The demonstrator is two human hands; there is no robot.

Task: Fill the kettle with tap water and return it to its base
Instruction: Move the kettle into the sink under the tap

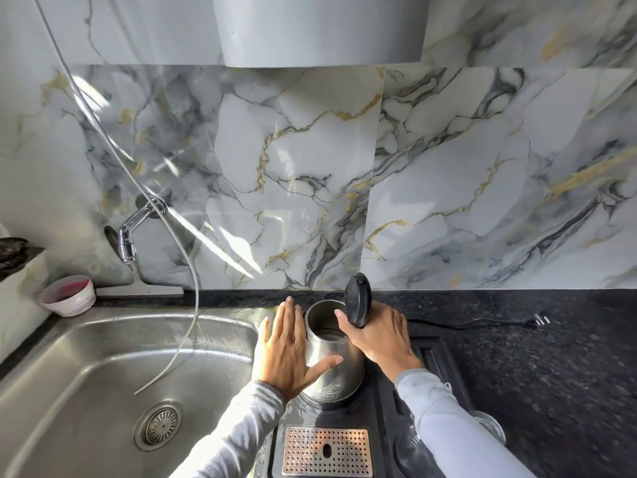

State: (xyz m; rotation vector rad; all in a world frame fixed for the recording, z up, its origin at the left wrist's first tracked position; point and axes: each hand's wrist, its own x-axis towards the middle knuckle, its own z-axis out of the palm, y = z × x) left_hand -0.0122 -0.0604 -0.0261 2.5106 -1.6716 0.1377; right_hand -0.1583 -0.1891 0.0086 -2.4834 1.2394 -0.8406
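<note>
Black speckled counter [551,357], marble-patterned wall [310,167]

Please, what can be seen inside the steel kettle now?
The lid stands open, so the kettle shows bare steel walls and a shiny bottom. Whether water is inside cannot be told. The left hand and right hand cover its sides.

Free room and obstacles around the kettle [331,360]. At 9 o'clock, the sink [86,367] basin lies open, crossed only by a thin white hose [188,326] hanging from above; the tap [129,236] projects from the wall at 10 o'clock, with clear space beneath its spout. A pink tub [69,294] stands on the sink's far-left rim. At 3 o'clock the dark bench [551,374] is bare but for a black cord [475,324]. The upright lid [358,300] blocks the kettle mouth at 1 o'clock.
</note>
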